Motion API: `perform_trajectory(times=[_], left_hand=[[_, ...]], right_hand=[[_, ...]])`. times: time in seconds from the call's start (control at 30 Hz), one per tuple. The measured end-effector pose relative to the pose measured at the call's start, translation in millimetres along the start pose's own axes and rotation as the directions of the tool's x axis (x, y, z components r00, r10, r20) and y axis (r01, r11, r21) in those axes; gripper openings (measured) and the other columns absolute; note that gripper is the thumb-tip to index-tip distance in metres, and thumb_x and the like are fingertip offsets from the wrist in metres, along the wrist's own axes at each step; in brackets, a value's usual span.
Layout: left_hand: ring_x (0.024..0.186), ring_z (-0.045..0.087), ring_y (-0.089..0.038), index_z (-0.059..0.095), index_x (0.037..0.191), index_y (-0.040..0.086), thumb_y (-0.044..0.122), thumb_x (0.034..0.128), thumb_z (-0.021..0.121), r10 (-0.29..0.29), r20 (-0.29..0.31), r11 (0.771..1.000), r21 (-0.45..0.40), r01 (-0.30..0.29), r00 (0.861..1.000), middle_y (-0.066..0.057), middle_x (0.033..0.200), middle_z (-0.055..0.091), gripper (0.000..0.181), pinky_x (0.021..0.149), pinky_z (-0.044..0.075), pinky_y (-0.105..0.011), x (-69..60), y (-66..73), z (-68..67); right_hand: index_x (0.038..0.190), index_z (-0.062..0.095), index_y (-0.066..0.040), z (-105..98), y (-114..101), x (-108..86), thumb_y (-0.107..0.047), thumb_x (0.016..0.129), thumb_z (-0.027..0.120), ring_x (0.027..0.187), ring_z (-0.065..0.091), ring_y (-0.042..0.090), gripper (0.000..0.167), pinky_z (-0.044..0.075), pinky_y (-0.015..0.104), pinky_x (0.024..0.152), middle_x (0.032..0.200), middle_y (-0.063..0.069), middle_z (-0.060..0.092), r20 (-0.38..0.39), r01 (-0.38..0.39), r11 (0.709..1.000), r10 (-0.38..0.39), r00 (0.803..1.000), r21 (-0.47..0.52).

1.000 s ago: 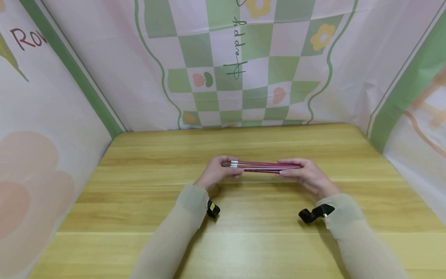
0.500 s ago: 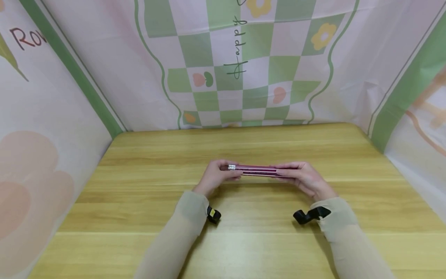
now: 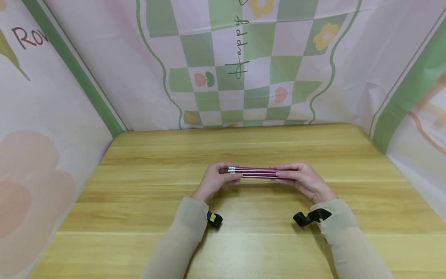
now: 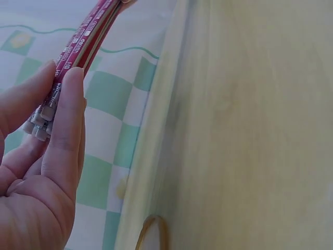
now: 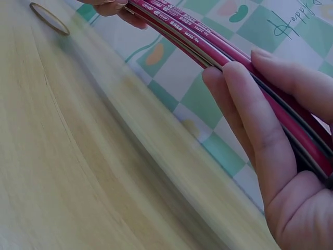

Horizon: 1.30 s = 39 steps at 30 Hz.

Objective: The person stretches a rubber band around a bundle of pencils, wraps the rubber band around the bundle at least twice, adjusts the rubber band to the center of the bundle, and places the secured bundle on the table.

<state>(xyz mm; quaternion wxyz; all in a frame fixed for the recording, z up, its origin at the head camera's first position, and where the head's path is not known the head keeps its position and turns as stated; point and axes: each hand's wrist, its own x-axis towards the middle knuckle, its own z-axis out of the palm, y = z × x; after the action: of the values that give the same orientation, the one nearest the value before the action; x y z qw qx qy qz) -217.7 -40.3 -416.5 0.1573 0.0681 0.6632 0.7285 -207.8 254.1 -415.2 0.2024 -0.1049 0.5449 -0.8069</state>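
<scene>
A bundle of several dark red pencils point(image 3: 258, 172) is held level above the table between both hands. My left hand point(image 3: 214, 180) pinches the end with silvery ferrules and erasers point(image 4: 39, 122), thumb on one side and fingers on the other. At the bundle's opposite end my right hand point(image 3: 304, 180) grips it between thumb and fingers, and the tips there are hidden in the palm. White print shows along the pencils point(image 5: 182, 28) in the right wrist view. On the table lies a tan rubber band point(image 5: 49, 18), also visible in the left wrist view point(image 4: 156, 232).
The wood-grain table point(image 3: 258, 252) has its back edge against a hanging cloth point(image 3: 258, 77) with green checks and flowers. More patterned cloth hangs at the left point(image 3: 42, 116) and right point(image 3: 418, 128). Black wrist mounts point(image 3: 215, 219) stick out from the sleeves.
Both hands and the bundle have come slightly nearer the body. The right hand has shifted a little left, and the pencils, spread apart at first, lie closer together.
</scene>
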Motion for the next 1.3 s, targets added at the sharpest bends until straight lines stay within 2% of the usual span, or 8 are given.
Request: perform_trajectory(times=[0.23,0.4,0.53,0.67,0.77,1.03,1.2,1.3], left_hand=[[0.074,0.072,-0.015,0.06,0.127,-0.006,0.0,0.0854,0.075,-0.005,0.028,1.0,0.014,0.005,1.0,-0.019,0.107,0.071,0.044,0.079,0.061,-0.035,-5.3,-0.2,-3.7],[0.083,0.073,-0.024,0.059,0.131,-0.001,0.016,0.088,0.076,-0.003,0.023,0.991,0.132,0.0,1.0,-0.014,0.113,0.068,0.049,0.083,0.06,-0.039,-10.1,2.7,-13.4],[0.096,0.07,-0.033,0.06,0.131,0.003,0.028,0.088,0.077,-0.005,0.018,0.974,0.224,0.0,1.0,-0.011,0.118,0.068,0.052,0.084,0.059,-0.039,-11.1,6.9,-22.1],[0.103,0.067,-0.033,0.06,0.132,0.004,0.03,0.0899,0.074,0.004,0.04,0.961,0.277,-0.015,0.999,-0.01,0.121,0.068,0.051,0.086,0.059,-0.038,-11.4,10.2,-31.1],[0.104,0.066,-0.033,0.061,0.13,0.006,0.03,0.0919,0.072,0.014,0.029,0.951,0.31,-0.022,0.999,-0.008,0.121,0.068,0.047,0.087,0.058,-0.039,-11.9,12.2,-37.8],[0.102,0.065,-0.025,0.063,0.128,0.005,0.03,0.0923,0.071,0.031,-0.06,0.917,0.398,-0.005,0.998,-0.01,0.119,0.069,0.045,0.088,0.057,-0.035,-9.7,13.0,-54.2],[0.101,0.064,-0.023,0.062,0.129,0.005,0.03,0.092,0.072,0.019,-0.065,0.896,0.444,0.011,0.998,-0.01,0.118,0.069,0.045,0.088,0.057,-0.037,-11.1,14.5,-63.3],[0.1,0.064,-0.022,0.063,0.127,0.004,0.026,0.0917,0.072,0.016,-0.061,0.873,0.488,0.016,0.998,-0.01,0.116,0.069,0.043,0.088,0.056,-0.035,-12.4,14.6,-67.8]], right_hand=[[0.102,0.078,-0.007,1,2,-0.5,0.014,0.093,0.056,0.095,0.074,0.02,0.032,0.058,0.028,0.085,0.107,0.009,0.076,0.001,-0.012,1.0,0.012,1.0,0.004],[0.102,0.078,-0.007,0,3,1.2,0.014,0.093,0.055,0.095,0.074,0.02,0.032,0.058,0.029,0.085,0.107,0.008,0.076,-0.004,-0.016,1.0,0.016,1.0,0.001],[0.101,0.078,-0.007,0,4,2.7,0.013,0.093,0.056,0.095,0.074,0.02,0.031,0.058,0.028,0.085,0.106,0.008,0.076,-0.006,-0.016,1.0,0.016,1.0,0.001],[0.101,0.078,-0.006,-2,4,3.2,0.013,0.093,0.056,0.095,0.074,0.02,0.03,0.058,0.029,0.085,0.106,0.008,0.076,0.0,-0.018,1.0,0.018,1.0,0.005],[0.102,0.077,-0.006,-4,5,3.1,0.014,0.093,0.055,0.096,0.074,0.021,0.031,0.058,0.03,0.085,0.107,0.009,0.075,0.012,-0.02,1.0,0.02,1.0,0.016],[0.101,0.078,-0.006,-7,8,2.8,0.015,0.094,0.052,0.095,0.074,0.022,0.034,0.058,0.03,0.085,0.106,0.009,0.076,0.01,-0.029,0.999,0.029,1.0,0.019],[0.1,0.078,-0.007,-9,10,2.6,0.014,0.094,0.053,0.095,0.074,0.02,0.033,0.058,0.029,0.085,0.105,0.008,0.076,-0.024,-0.06,0.998,0.061,0.998,0.015],[0.099,0.078,-0.007,-10,11,2.5,0.014,0.094,0.054,0.095,0.074,0.02,0.033,0.058,0.028,0.085,0.105,0.007,0.076,-0.037,-0.072,0.997,0.072,0.997,0.018]])
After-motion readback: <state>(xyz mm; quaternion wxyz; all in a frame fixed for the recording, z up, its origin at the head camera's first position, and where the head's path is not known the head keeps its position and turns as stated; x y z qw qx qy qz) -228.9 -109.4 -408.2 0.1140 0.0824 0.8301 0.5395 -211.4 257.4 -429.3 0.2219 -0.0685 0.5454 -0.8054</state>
